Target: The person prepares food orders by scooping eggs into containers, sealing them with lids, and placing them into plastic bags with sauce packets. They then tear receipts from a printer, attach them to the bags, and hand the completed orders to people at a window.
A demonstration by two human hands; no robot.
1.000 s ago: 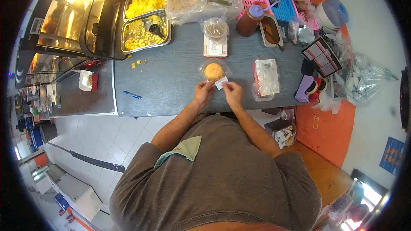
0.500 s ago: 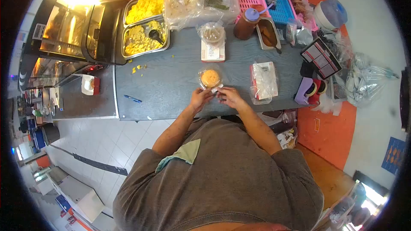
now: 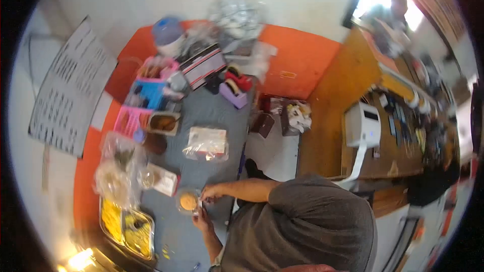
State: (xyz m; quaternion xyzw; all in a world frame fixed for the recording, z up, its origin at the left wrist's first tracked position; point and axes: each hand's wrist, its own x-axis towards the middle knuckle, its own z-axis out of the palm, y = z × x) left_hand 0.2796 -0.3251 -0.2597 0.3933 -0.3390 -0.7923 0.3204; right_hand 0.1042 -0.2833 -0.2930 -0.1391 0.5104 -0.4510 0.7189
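Note:
A clear plastic container with a round golden bun inside rests on the dark table. Along its near edge, the fingers of my left hand pinch the rim. My right hand is closed at the same edge, a little farther up in the view; its fingertips are small and slightly blurred. Beyond the container lies a white and red box with a clear tub on it. Another white box in clear plastic lies farther right along the table.
Metal trays of yellow food stand near a lit warmer. Plastic bags, a sauce bottle, a sauce tray and pink and blue baskets line the wall side. A purple tape dispenser sits near the far end. Another person appears by the window.
My head has turned to the right, so the whole scene is rotated and a wooden counter with a white printer now shows. Both hands stay at the container's edge.

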